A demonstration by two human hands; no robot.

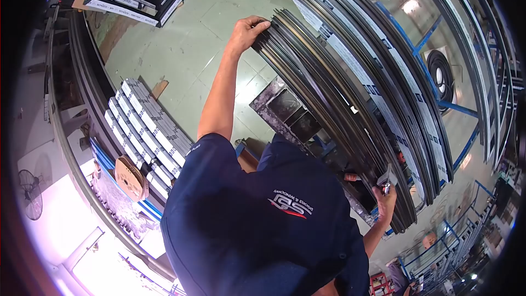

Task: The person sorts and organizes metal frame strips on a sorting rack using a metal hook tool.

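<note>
My left hand (249, 32) is at the upper end of a bundle of long dark profiles (329, 96), its fingers and thumb closed on the outermost ones. Near the lower end of the bundle, my right hand (385, 203) is closed around a small metallic object (387, 186) that I cannot make out fully. That object is against or just over the profiles. An orange-ended item (351, 177) lies beside the bundle, left of my right hand.
Taped profiles (378, 71) lie alongside on the right, near a blue rack (424, 38) and a black coil (440, 75). A dark metal frame (290, 107) stands under the bundle. White-wrapped profiles (145, 126) are stacked at left, near a cardboard roll (130, 178).
</note>
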